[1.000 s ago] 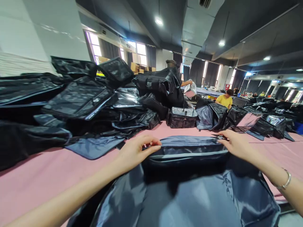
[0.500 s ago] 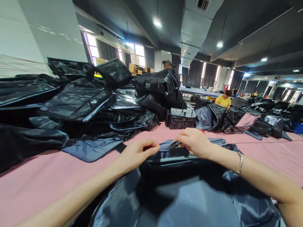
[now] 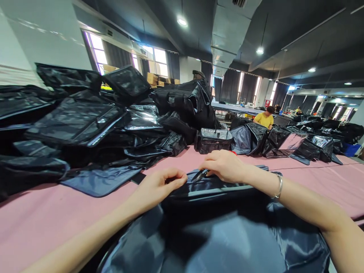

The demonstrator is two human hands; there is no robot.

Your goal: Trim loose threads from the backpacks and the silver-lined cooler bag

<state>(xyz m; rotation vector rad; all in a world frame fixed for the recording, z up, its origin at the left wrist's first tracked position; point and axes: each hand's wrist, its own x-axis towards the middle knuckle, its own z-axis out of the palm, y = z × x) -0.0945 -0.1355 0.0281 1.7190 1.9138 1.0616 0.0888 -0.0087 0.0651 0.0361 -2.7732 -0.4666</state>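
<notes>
Close in front of me lies a large open bag [image 3: 233, 242] with a shiny grey-blue lining and a black edge. At the bag's far rim my left hand [image 3: 167, 181] is closed in a pinch; whatever is between thumb and fingertips is too small to make out. Just right of it, my right hand [image 3: 224, 165] is wrapped round dark thread snips [image 3: 200, 175], their pointed blades aimed left toward the pinch, close to the lining. A bit of red shows behind the right hand.
A tall heap of black bags [image 3: 76, 117] fills the table's left side. Several bags stand along the far edge, among them a silver-topped one [image 3: 214, 140]. The table has a pink cover [image 3: 82, 223]. A person in yellow [image 3: 264, 119] works beyond.
The view has turned slightly, so things sit a little further left. The snips' blades show more plainly between my hands. Both hands keep nearly the same place on the bag's rim.
</notes>
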